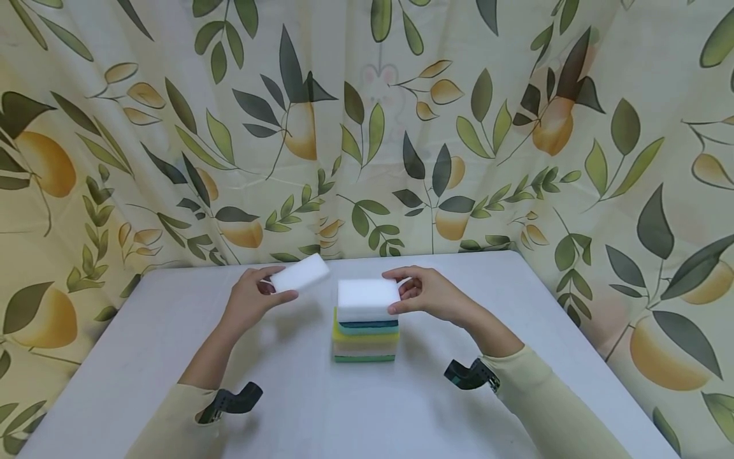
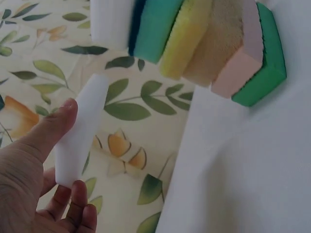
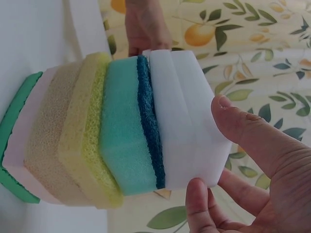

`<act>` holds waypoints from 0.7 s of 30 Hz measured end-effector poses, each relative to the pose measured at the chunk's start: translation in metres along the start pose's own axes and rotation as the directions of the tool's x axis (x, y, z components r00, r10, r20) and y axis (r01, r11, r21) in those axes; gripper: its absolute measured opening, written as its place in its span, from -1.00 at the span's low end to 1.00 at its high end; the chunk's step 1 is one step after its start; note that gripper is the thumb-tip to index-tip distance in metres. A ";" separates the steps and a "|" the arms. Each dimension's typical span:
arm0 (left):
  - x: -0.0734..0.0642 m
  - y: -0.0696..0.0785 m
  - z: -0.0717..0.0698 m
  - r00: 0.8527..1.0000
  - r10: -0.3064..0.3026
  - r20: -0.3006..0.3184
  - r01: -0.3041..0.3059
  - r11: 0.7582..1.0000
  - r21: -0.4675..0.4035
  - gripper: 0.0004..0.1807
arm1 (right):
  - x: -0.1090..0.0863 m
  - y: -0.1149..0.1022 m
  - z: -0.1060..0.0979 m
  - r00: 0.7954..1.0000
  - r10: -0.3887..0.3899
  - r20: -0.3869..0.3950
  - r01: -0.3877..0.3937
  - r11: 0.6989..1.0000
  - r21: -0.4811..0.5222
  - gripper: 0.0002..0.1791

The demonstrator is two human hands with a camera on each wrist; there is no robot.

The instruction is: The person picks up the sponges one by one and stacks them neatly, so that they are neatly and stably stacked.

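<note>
My left hand (image 1: 249, 298) pinches a white sponge (image 1: 301, 274) between thumb and fingers. That sponge is held tilted in the air, left of a stack of sponges. On top of the stack lies another white sponge (image 1: 367, 298), its right end gripped by the thumb and fingers of my right hand (image 1: 432, 296). Under it comes a teal sponge (image 3: 129, 126) with a dark blue scouring layer (image 3: 150, 116). Lower down are a yellow sponge (image 3: 87, 131), a beige layer (image 3: 51, 131) and a pink sponge (image 2: 238, 70) with a green scouring layer (image 2: 265, 63) at the bottom.
The stack stands on a white-covered table (image 1: 321, 414). A curtain (image 1: 367, 210) printed with leaves and fruit hangs behind the table's far edge and along both sides. Black straps (image 1: 473, 375) sit around both wrists, over pale sleeves.
</note>
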State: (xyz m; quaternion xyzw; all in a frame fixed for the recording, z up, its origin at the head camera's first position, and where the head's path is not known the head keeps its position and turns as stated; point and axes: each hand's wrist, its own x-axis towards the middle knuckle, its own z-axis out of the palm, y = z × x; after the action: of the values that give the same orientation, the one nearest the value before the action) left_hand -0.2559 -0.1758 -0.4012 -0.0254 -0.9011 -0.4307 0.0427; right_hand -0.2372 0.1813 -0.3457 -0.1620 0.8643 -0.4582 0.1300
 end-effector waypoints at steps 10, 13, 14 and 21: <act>-0.006 0.015 -0.003 0.999 0.037 0.012 -0.037 0.999 -0.038 -0.23 | 0.000 0.001 0.000 1.000 -0.013 0.005 0.013 1.000 0.003 -0.23; -0.007 0.020 -0.004 0.999 0.047 0.013 -0.046 0.998 -0.038 -0.24 | 0.000 0.001 0.000 1.000 -0.013 0.004 0.013 1.000 0.003 -0.23; -0.008 0.022 -0.004 0.999 0.050 0.012 -0.050 0.998 -0.035 -0.24 | 0.000 0.001 0.000 1.000 -0.011 0.003 0.011 1.000 0.003 -0.23; -0.009 0.034 -0.007 0.996 0.083 0.015 -0.082 0.996 -0.024 -0.23 | 0.000 0.000 0.000 1.000 -0.006 0.000 0.006 1.000 0.003 -0.23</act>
State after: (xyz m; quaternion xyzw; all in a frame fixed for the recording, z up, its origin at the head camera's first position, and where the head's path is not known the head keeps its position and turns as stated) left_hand -0.2438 -0.1600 -0.3718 -0.0665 -0.8944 -0.4391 0.0529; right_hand -0.2367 0.1813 -0.3456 -0.1644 0.8630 -0.4600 0.1288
